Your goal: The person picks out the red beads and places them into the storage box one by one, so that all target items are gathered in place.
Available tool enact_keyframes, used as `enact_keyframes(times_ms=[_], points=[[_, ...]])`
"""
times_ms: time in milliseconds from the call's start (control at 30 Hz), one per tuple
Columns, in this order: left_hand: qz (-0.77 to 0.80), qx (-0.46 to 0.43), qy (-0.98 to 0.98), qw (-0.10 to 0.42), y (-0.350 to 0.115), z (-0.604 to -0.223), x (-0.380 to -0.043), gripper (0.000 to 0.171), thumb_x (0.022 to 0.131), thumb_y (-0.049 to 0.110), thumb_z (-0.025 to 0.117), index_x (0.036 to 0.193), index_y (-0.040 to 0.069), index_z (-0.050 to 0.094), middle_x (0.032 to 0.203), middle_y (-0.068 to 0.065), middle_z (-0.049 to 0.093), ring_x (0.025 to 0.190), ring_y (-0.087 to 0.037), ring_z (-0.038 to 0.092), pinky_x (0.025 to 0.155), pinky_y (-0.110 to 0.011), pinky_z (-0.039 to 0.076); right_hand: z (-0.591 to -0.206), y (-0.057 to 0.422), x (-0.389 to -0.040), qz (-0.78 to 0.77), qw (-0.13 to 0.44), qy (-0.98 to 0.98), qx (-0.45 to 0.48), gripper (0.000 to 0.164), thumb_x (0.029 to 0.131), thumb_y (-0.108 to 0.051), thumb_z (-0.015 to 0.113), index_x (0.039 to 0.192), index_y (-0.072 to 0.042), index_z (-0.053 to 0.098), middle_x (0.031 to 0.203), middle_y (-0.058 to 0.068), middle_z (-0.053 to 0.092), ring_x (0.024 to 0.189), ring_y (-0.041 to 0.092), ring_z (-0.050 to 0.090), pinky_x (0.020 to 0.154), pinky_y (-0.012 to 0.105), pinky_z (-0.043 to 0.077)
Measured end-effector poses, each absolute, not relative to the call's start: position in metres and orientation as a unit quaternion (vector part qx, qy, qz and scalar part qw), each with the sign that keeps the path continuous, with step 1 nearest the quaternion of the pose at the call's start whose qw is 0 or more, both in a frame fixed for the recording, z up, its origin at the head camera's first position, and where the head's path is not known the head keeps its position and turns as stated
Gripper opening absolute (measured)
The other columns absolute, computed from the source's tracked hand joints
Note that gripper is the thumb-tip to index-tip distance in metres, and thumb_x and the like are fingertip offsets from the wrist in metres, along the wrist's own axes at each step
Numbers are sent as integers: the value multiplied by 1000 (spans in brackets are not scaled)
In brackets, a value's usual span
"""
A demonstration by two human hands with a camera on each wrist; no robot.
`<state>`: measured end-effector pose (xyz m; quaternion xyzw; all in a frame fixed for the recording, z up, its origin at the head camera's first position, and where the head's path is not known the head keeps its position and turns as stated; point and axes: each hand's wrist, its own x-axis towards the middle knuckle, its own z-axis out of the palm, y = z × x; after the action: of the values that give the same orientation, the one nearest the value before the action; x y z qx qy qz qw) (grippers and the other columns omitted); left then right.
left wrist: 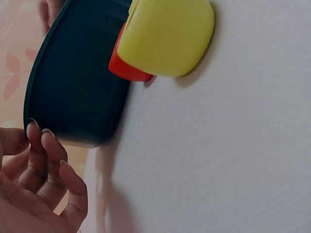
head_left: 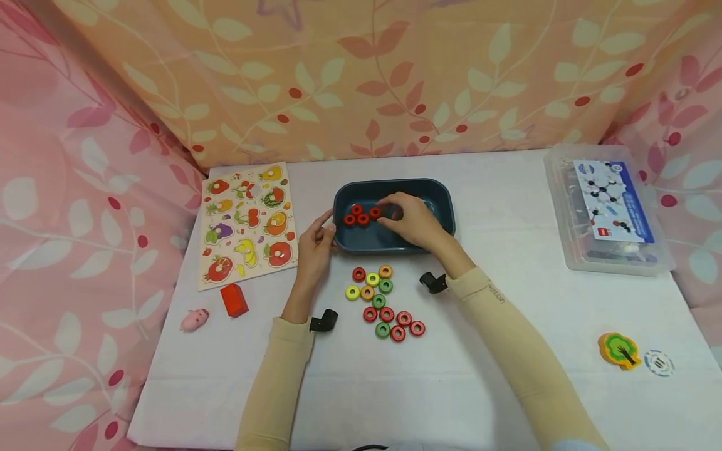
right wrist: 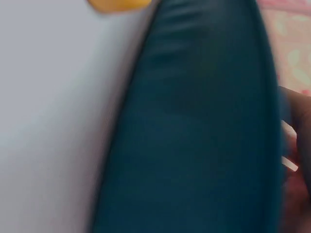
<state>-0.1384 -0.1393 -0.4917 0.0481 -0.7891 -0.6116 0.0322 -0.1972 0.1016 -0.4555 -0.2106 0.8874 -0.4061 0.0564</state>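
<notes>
A dark blue tray (head_left: 395,250) sits at the table's middle with several red rings (head_left: 363,220) in its left part. My right hand (head_left: 414,219) reaches inside it, thumb and fingertips around a red ring (head_left: 375,213). In the right wrist view, the tray's wall (right wrist: 194,126) hides most of that hand (right wrist: 301,136). At the tray's left end is my left hand (head_left: 316,247). Its fingertips (left wrist: 48,133) touch the outer wall close under the rim. Red, yellow, orange and green rings (head_left: 386,314) lie loose in front of the tray.
Left of the tray lies a wooden fruit puzzle board (head_left: 248,225), with a red block (head_left: 234,300) and a pink pig figure (head_left: 195,320) below it. A clear plastic case (head_left: 609,210) is at the back right. A tree-shaped piece (head_left: 619,350) and round white disc (head_left: 659,362) lie front right.
</notes>
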Motion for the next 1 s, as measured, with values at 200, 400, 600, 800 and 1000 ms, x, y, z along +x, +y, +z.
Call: enact_keyframes(times_ms=[200,400,600,800,1000], points=[[-610,51,-790,34,-139,-492,-138,37,105,27,54,142,28,58,88,-15,67,78,-27,65,72,-28,55,-440,112,-160,-452,5,856,-252,28,91,-19,75,118,-13,69,110,7,68,85,15,59,68,31,45],[-608,48,-792,33,-138,-492,-138,38,105,28,54,143,27,57,90,-17,67,79,-29,65,72,-26,55,-434,121,-121,-466,23,834,-294,23,89,-14,77,111,-17,71,96,-5,69,79,9,59,63,29,47],[-608,51,-792,33,-138,-491,-139,38,105,27,54,142,27,57,91,-19,68,79,-30,64,71,-27,55,-443,136,-97,-450,119,835,-294,26,84,-13,81,109,-13,73,95,-4,71,80,10,60,66,35,50],[-606,51,-793,35,-137,-490,-139,37,105,26,54,142,28,58,88,-16,67,77,-30,64,71,-31,54,-457,152,-80,-402,249,832,-291,37,79,-17,86,113,-12,72,101,0,70,87,19,61,78,34,52],[-605,50,-793,40,-137,-492,-140,37,104,27,55,141,26,58,83,-11,65,76,-30,64,68,-27,54,-468,161,-63,-379,286,829,-296,49,73,-19,90,117,-18,69,104,-4,65,92,18,58,82,31,51]])
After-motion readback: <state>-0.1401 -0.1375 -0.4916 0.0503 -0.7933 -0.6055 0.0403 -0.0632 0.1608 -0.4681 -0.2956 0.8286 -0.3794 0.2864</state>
